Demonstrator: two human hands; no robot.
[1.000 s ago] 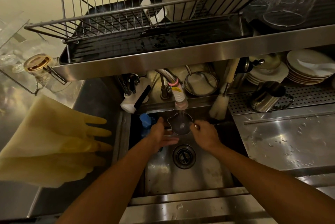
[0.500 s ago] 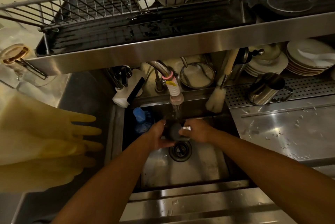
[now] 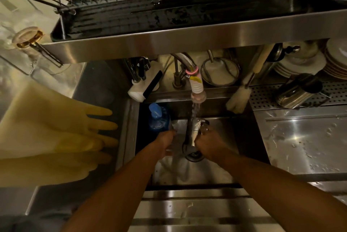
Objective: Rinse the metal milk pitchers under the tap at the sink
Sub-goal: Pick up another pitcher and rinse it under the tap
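Observation:
A metal milk pitcher (image 3: 193,134) lies tipped on its side under the running tap (image 3: 197,89), above the drain of the steel sink (image 3: 242,138). Water streams from the tap onto the pitcher's side. My right hand (image 3: 210,143) grips the pitcher from the right. My left hand (image 3: 165,143) holds it from the left, its fingers partly hidden behind the pitcher. A second metal pitcher (image 3: 298,91) lies on its side on the perforated drainer at the right.
Yellow rubber gloves (image 3: 52,134) hang at the left. A blue soap bottle (image 3: 158,117) stands in the sink's back left corner. A brush (image 3: 238,98), a round strainer (image 3: 219,71) and stacked plates (image 3: 334,59) sit behind. A wire dish rack (image 3: 150,2) overhangs the sink.
The pitcher has gone from upright with its mouth under the tap to tipped on its side between both hands. The view has tilted further down.

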